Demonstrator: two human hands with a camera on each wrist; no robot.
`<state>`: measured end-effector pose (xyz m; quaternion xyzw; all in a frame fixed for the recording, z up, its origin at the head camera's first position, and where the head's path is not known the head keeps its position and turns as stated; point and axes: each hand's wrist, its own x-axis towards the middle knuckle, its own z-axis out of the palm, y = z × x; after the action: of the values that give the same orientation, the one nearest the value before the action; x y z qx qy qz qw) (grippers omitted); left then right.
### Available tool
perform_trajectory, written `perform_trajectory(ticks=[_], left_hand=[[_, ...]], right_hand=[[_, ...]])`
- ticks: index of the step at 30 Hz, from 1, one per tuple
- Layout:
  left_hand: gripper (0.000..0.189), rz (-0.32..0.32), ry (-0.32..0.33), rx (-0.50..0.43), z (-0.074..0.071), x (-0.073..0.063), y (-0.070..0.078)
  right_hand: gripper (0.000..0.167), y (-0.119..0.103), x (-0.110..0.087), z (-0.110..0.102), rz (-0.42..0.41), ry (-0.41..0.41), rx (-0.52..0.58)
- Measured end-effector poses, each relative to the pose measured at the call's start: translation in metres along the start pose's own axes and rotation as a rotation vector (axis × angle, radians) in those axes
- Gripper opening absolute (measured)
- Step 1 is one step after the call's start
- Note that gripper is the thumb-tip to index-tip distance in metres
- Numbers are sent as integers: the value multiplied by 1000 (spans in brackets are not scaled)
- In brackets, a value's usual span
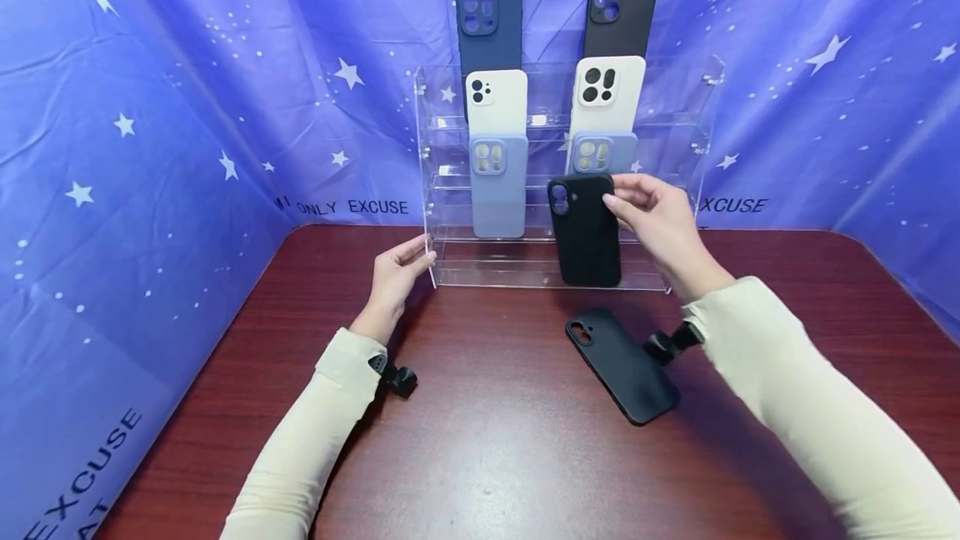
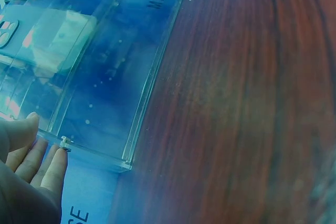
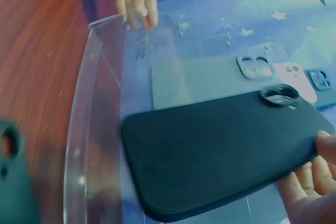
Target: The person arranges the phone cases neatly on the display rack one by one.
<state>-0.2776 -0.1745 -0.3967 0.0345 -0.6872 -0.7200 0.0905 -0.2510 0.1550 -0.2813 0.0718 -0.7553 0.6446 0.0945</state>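
Observation:
My right hand (image 1: 660, 223) pinches the upper right edge of a black phone case (image 1: 588, 236), thumb on the front and fingers behind. The case stands nearly upright at the lowest tier of a clear acrylic display stand (image 1: 495, 276), overlapping a light blue phone case (image 1: 622, 148) behind it. In the right wrist view, the black case (image 3: 210, 148) is tilted over the tiers. My left hand (image 1: 397, 273) holds the stand's left side panel, thumb and fingers at its edge. A second black phone case (image 1: 626, 369) lies flat on the table in front of the stand.
Above on the left column stand a dark blue case (image 1: 491, 44), a white case (image 1: 498, 115) and a light blue case (image 1: 498, 198). A black case (image 1: 630, 27) and a white case (image 1: 615, 107) fill the right column. A starry blue curtain (image 1: 150, 190) surrounds the brown table (image 1: 465, 440).

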Motion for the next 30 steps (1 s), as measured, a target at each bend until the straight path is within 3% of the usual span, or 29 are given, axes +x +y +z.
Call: perform_trajectory(ticks=[6, 13, 21, 30], left_hand=[[38, 16, 12, 4, -1, 0, 2], [38, 8, 3, 0, 1, -1, 1], [38, 14, 11, 3, 1, -1, 0], [38, 7, 7, 11, 1, 0, -1]], right_hand=[[21, 0, 18, 43, -126, 73, 135], [22, 21, 31, 83, -255, 206, 260], [25, 40, 30, 109, -212, 221, 281], [24, 52, 18, 116, -124, 387, 179]])
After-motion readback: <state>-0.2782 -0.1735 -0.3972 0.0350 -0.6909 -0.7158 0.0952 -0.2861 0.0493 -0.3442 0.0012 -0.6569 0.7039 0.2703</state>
